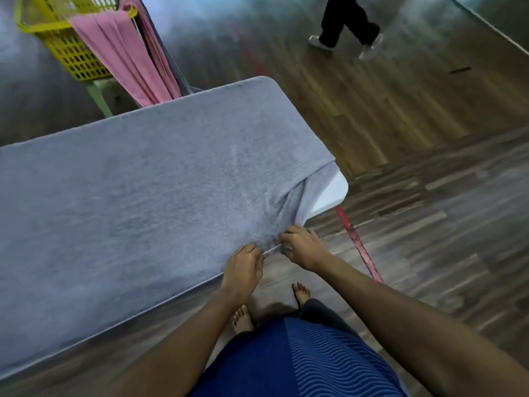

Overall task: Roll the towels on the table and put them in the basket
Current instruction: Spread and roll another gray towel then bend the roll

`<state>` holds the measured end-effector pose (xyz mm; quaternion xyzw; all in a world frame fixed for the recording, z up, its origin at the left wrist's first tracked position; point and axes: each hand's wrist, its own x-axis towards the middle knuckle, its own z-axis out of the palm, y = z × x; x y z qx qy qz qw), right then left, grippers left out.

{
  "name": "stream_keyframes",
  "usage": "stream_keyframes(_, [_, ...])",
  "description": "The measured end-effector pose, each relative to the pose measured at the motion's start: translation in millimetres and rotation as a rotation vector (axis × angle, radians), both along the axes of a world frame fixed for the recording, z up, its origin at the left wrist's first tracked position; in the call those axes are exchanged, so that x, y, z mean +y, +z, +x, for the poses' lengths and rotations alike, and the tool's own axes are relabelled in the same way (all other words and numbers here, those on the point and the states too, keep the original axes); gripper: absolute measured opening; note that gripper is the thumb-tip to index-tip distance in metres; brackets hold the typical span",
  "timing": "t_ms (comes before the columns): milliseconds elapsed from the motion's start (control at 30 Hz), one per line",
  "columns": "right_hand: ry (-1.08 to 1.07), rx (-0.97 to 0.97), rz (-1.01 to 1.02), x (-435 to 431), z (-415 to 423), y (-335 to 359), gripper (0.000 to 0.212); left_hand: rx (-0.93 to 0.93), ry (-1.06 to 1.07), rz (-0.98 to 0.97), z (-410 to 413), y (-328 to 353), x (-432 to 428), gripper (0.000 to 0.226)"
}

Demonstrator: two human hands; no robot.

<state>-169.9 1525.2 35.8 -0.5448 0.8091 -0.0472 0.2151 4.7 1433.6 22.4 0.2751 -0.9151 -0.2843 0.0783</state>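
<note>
1. Both hands pinch the near hem of the grey towel (143,196) by the desk's (332,193) near right corner, my left hand (243,266) just beside my right hand (303,247).
2. It lies spread over the desk, bunched at that corner.
3. I judge rolling has barely begun.
4. Next I'd straighten the hem, then roll evenly.
5. The basket (57,38) stands beyond the far edge, with a pink towel (120,58) draped over it.

Grey towel (143,196): spread flat over the table (332,193), bunched at the bare white corner.
Left hand (243,265), right hand (303,247): close together, both pinching the towel's near edge.
Yellow basket (71,53): beyond the table, a pink towel (123,58) draped over its rim.
Legs (346,24): on the wood floor, far side.
</note>
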Motion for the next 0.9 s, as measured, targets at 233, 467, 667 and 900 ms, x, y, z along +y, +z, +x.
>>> stream_keyframes(233, [0.1, 0.078, 0.035, 2, -76, -10, 0.027, -0.036, 0.136, -0.007, 2, -3, 15, 0.012])
stream_keyframes(467, [0.254, -0.054, -0.055, 21, -128, -1, 0.012, -0.17, 0.356, -0.056, -32, -10, 44, 0.027])
stream_keyframes(667, [0.293, -0.148, -0.222, 32, -135, -1, 0.016, -0.041, 0.27, -0.005, -138, 5, 73, 0.024])
stream_keyframes(900, [0.205, -0.058, -0.051, 44, -180, -20, 0.021, -0.008, 0.29, 0.027, -145, 16, 78, 0.008])
